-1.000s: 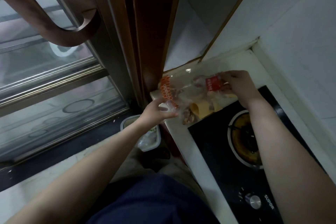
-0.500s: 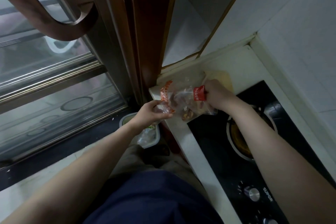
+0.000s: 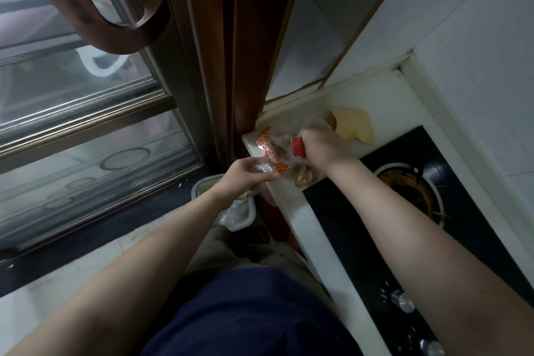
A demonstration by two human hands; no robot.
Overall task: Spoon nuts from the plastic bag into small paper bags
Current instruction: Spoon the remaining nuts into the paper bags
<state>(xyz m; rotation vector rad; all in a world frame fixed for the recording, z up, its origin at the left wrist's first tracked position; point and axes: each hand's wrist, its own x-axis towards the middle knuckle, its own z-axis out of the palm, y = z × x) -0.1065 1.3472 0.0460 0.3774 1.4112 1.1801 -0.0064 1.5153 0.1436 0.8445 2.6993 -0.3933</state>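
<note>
A clear plastic bag [image 3: 278,150] with orange and red print lies at the near left corner of the white counter [image 3: 289,205]. Brown nuts [image 3: 303,178] show through its lower end. My left hand [image 3: 244,178] grips the bag's crumpled near end off the counter's edge. My right hand [image 3: 323,147] holds the bag's red-printed part from above, fingers curled. Small tan paper bags [image 3: 354,126] lie flat on the counter just behind my right hand. No spoon is in sight.
A black glass gas hob [image 3: 361,240] with a round burner [image 3: 410,191] and metal knobs [image 3: 403,302] fills the counter to the right. A brown door frame [image 3: 248,52] stands left of the counter. A white tub [image 3: 239,211] sits on the floor below.
My right hand has drawn the bag toward the counter's near left corner, uncovering the paper bags behind it. The bag is now bunched closer between both hands.
</note>
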